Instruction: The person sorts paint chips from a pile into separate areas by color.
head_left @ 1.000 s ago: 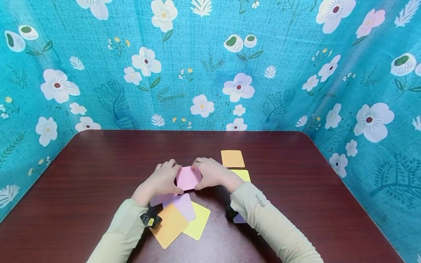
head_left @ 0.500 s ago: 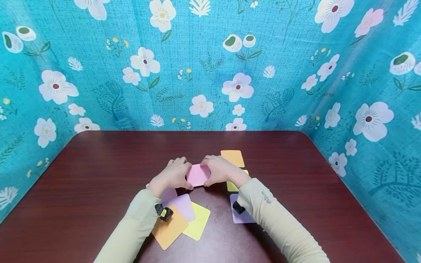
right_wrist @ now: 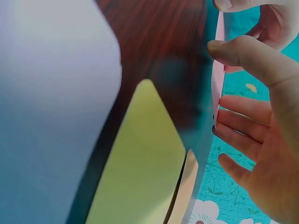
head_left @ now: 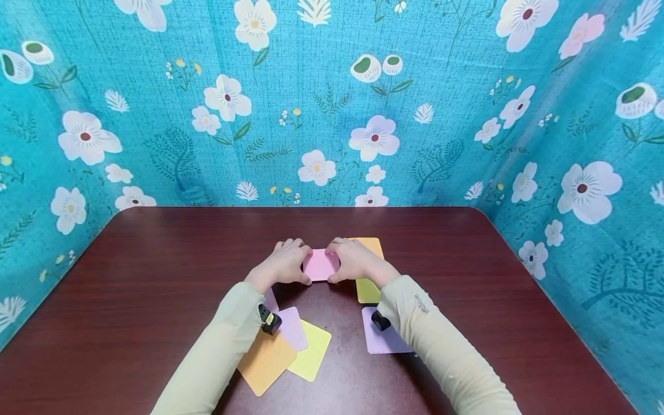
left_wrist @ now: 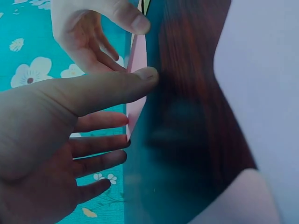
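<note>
Left hand [head_left: 282, 265], right hand [head_left: 355, 262] at pink card [head_left: 320, 265] edges.

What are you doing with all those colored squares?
A person is holding a pink card between both hands above the middle of a dark wooden table. The left hand pinches its left edge and the right hand pinches its right edge. Other cards lie around: an orange card and a yellow card by the right hand, a purple card near the right sleeve, and a small overlapping pile near the left sleeve.
</note>
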`<state>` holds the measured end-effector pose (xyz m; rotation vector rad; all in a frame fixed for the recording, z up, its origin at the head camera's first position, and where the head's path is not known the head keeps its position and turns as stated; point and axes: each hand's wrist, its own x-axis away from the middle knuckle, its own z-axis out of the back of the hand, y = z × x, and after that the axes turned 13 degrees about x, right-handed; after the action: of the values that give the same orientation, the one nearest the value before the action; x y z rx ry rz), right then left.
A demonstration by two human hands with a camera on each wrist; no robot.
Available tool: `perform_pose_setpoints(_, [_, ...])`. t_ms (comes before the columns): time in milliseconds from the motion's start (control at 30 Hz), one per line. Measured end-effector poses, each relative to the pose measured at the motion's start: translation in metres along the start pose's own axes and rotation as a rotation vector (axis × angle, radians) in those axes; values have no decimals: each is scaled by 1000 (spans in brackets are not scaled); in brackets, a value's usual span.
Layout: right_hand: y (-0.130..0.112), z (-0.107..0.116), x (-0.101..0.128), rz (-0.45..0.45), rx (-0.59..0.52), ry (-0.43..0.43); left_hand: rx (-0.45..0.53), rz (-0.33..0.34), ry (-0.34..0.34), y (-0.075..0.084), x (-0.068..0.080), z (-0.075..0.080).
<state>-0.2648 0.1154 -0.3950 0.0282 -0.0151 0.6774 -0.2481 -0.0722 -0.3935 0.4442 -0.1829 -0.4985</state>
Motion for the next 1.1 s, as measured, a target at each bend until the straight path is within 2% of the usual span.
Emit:
perform_pose_setpoints(633, [20,-5,-15,-103,-4,-40,13,47,2,-2,-28,-2])
perform_pose_setpoints(1100, [21,-6,-22,-127,-9,-118,26,89,-34,-3,-35,-1])
